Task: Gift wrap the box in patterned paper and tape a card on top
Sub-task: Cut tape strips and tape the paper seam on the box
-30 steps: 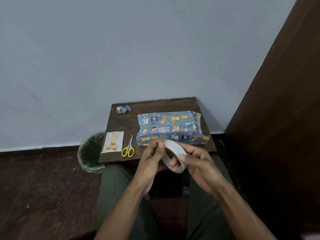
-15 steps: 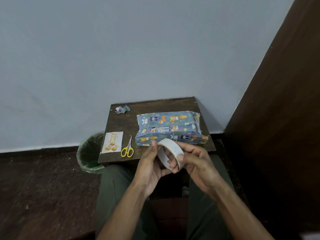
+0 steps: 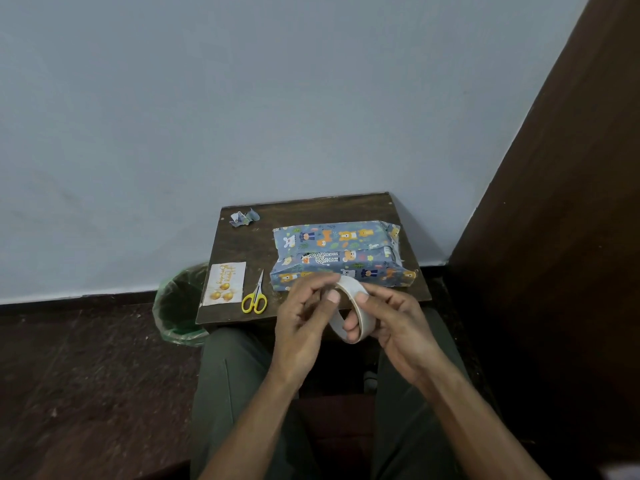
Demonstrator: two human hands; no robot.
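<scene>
A box wrapped in blue paper with bears (image 3: 337,252) lies on the right side of a small dark wooden table (image 3: 256,251). A white card with gold ornaments (image 3: 224,283) lies at the table's front left. Just in front of the box I hold a white tape roll (image 3: 353,306) over the table's near edge. My right hand (image 3: 391,323) grips the roll, thumb on its outer face and fingers through the hole. My left hand (image 3: 304,320) pinches at the roll's upper rim with thumb and fingertips.
Yellow-handled scissors (image 3: 255,295) lie between the card and the box. A crumpled paper scrap (image 3: 244,217) sits at the table's back left corner. A bin with a green liner (image 3: 178,303) stands left of the table. A dark wooden panel (image 3: 554,237) rises on the right.
Both hands have kept the roll in front of the box and shifted it slightly. My left thumb and fingers have moved along the roll's rim.
</scene>
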